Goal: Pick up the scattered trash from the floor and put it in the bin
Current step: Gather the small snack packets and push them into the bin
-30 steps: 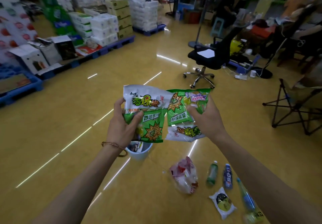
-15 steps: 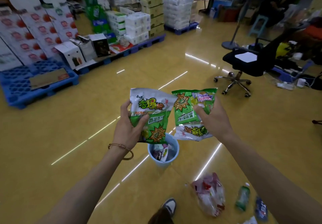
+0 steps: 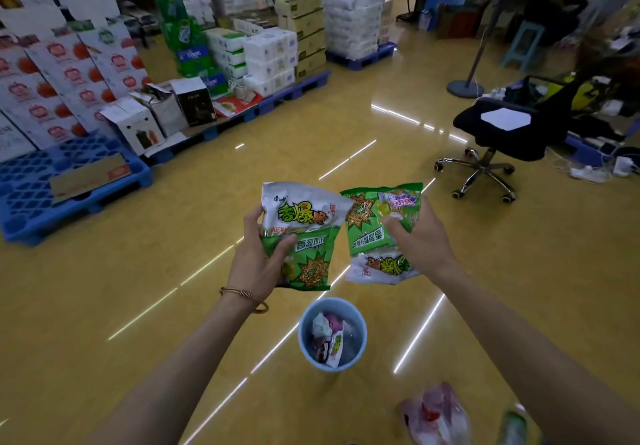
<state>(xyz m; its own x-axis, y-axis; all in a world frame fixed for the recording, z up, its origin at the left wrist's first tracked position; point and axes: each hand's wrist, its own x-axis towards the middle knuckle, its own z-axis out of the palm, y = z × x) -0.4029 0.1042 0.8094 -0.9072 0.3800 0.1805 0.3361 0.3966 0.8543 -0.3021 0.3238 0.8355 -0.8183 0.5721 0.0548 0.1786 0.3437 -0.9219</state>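
My left hand (image 3: 258,261) grips a green and white snack packet (image 3: 304,237), held upright. Beside it my right hand (image 3: 420,242) grips a second green and white snack packet (image 3: 372,233), turned upside down. Both packets hang above and a little beyond a small light blue bin (image 3: 360,347) standing on the yellow floor. The bin holds several crumpled wrappers. A pinkish plastic bag (image 3: 438,417) and a green bottle (image 3: 512,425) lie on the floor at the lower right, blurred.
Blue pallets (image 3: 45,199) stacked with cartons and boxes line the left and back. A black office chair (image 3: 509,133) on wheels stands at the right, with a fan stand base (image 3: 464,88) and cables behind it.
The view has swung left and forward. The bin now sits fully in view below my hands, and most floor litter has slid out at the lower right. Both hands keep their packets.
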